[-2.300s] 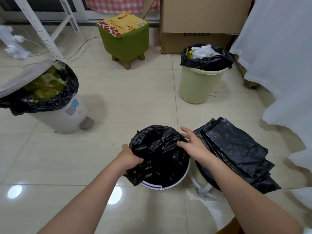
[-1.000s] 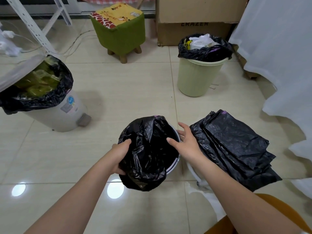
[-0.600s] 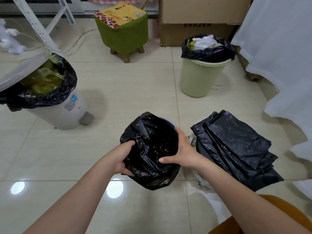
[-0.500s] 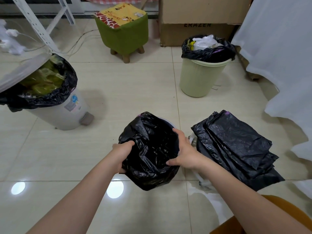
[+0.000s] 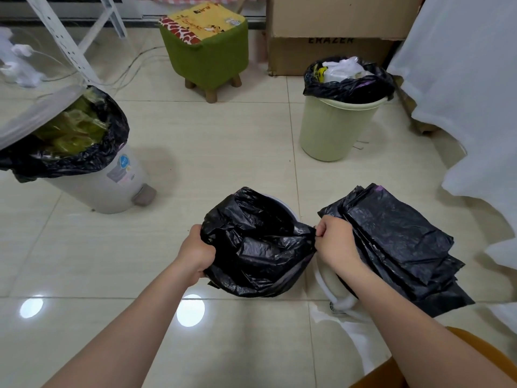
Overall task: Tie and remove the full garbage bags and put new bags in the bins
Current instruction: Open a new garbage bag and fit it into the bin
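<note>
Our left hand (image 5: 195,252) grips the left edge of the black bag (image 5: 257,245), and our right hand (image 5: 334,242) pinches its right edge; both are clamped on the plastic, which is draped over the small white bin (image 5: 282,206) on the floor. Just right lies a stack of folded bags (image 5: 400,242). Farther off stand a full pedal bin (image 5: 92,175) and a full green bin (image 5: 333,127).

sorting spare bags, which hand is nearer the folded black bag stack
Right. The right hand pinches the bin liner beside the stack; the left hand grips the liner's far side.
</note>
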Demonstrator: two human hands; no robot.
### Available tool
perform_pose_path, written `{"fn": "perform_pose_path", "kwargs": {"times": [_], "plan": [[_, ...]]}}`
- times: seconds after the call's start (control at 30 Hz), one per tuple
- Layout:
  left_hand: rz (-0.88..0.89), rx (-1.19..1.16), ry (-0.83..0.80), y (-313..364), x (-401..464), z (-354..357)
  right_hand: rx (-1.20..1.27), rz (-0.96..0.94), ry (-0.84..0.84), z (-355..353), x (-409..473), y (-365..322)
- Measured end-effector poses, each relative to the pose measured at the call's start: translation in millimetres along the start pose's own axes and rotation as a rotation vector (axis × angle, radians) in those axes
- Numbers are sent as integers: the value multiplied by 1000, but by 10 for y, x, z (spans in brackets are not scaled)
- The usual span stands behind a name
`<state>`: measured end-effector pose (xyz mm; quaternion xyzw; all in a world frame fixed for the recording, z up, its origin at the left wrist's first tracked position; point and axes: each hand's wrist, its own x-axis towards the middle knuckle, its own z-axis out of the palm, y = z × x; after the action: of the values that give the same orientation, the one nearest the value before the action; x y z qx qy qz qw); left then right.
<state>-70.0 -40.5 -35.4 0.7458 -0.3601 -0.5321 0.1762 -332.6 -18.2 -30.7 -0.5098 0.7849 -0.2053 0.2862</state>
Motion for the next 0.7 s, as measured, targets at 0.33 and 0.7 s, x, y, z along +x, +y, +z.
{"fn": "perform_pose_path", "kwargs": {"times": [0.33, 0.7], "plan": [[56, 54, -29, -6, 2, 16, -211, -130, -9, -31, 77, -87], [73, 49, -69, 37, 17, 53, 74, -40, 71, -157, 38, -119]]}}
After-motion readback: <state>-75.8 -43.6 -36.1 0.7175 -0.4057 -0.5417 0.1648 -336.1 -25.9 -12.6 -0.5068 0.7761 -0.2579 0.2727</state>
